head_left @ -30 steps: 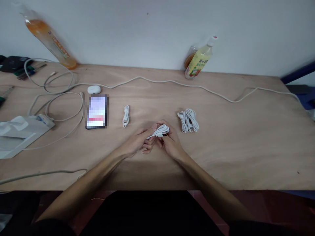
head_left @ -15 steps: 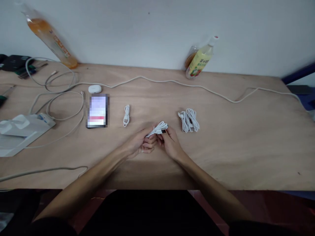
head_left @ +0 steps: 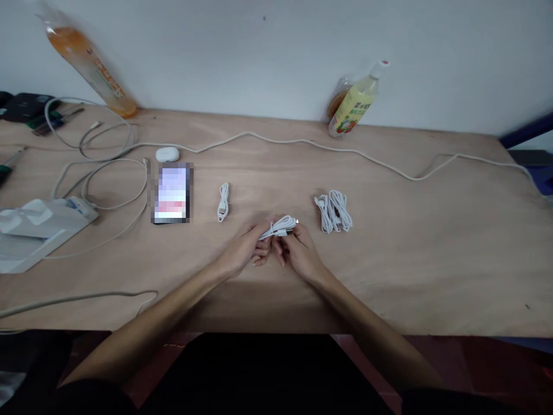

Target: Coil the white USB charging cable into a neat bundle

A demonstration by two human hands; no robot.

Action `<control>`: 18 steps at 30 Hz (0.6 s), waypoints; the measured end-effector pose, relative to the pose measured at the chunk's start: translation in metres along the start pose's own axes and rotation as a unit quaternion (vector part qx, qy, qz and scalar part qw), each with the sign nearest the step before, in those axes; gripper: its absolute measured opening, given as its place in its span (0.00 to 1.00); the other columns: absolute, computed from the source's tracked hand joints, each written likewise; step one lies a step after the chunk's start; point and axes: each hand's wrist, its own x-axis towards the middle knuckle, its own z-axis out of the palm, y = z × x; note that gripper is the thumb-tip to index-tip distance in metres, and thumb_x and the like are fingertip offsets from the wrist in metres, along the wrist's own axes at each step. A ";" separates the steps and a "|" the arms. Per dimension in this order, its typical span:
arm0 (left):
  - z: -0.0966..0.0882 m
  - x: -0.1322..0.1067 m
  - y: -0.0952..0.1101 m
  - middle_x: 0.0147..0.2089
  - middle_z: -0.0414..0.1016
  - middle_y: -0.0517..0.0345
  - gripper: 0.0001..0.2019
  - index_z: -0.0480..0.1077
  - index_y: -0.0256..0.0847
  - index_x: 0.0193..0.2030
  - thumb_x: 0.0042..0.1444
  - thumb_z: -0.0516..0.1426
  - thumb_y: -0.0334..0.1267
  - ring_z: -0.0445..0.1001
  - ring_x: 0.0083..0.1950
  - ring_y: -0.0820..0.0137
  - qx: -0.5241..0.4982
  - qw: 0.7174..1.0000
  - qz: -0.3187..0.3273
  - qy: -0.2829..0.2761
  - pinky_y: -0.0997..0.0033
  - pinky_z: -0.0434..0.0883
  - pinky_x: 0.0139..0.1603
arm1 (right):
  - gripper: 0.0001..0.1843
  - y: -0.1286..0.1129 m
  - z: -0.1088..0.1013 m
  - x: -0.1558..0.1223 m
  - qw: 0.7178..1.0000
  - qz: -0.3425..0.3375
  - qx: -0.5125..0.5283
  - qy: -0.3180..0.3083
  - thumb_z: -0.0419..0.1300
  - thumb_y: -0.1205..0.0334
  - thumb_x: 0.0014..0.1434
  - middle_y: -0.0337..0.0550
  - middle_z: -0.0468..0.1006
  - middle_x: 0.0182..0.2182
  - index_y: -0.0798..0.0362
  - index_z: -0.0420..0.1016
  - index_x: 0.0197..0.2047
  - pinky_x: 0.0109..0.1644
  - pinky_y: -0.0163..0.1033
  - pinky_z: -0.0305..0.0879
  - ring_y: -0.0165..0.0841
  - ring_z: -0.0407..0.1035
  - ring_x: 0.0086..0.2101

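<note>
A folded white USB cable (head_left: 283, 225) is held between both hands near the front of the table. My left hand (head_left: 248, 245) is closed round its left end. With thumb and fingers, my right hand (head_left: 300, 248) grips the other end, where a dark metal plug shows. A second coiled white cable (head_left: 223, 203) lies on the wood to the left, apart from my hands. Just right of my right hand rest bundled white cables (head_left: 333, 211), side by side and touching.
A phone (head_left: 171, 193) and a white earbud case (head_left: 167, 154) lie left. A white stand (head_left: 43, 227) and loose cords (head_left: 114, 164) fill the far left. Along the wall stand an orange bottle (head_left: 93, 69) and a yellow bottle (head_left: 355, 106). A long cord (head_left: 302, 141) crosses the table (head_left: 432, 242).
The fingers of both hands have shifted slightly on the cable, and its plug has turned a little. The view has moved very slightly. The other things lie where they were.
</note>
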 end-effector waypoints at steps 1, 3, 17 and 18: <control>0.000 0.000 -0.001 0.20 0.46 0.75 0.31 0.61 0.44 0.27 0.57 0.68 0.66 0.44 0.19 0.80 0.003 1.000 0.003 0.001 0.79 0.51 0.16 | 0.15 0.000 0.000 0.000 1.000 0.003 0.000 -0.004 0.61 0.47 0.62 0.28 0.64 0.16 0.47 0.67 0.29 0.18 0.33 0.54 0.26 0.56 0.14; -0.001 0.001 -0.002 0.20 0.47 0.75 0.31 0.61 0.44 0.26 0.56 0.68 0.67 0.44 0.19 0.80 0.010 1.000 0.007 0.001 0.79 0.51 0.16 | 0.17 0.000 0.001 -0.001 1.000 0.004 -0.002 -0.005 0.60 0.47 0.62 0.28 0.64 0.16 0.47 0.67 0.28 0.18 0.33 0.55 0.26 0.56 0.14; 0.001 0.001 -0.005 0.20 0.49 0.74 0.31 0.61 0.44 0.26 0.54 0.69 0.67 0.45 0.19 0.81 0.008 0.999 0.022 0.024 0.80 0.51 0.16 | 0.19 0.002 0.004 0.000 1.000 0.003 0.031 -0.003 0.62 0.45 0.63 0.29 0.65 0.15 0.48 0.68 0.28 0.16 0.31 0.52 0.25 0.55 0.13; 0.000 0.002 -0.005 0.20 0.51 0.73 0.31 0.62 0.44 0.27 0.54 0.69 0.66 0.46 0.19 0.81 0.012 0.999 0.021 0.024 0.80 0.51 0.16 | 0.19 0.002 0.004 0.000 0.999 0.003 0.032 -0.005 0.63 0.44 0.63 0.29 0.66 0.15 0.48 0.68 0.28 0.16 0.31 0.52 0.25 0.55 0.13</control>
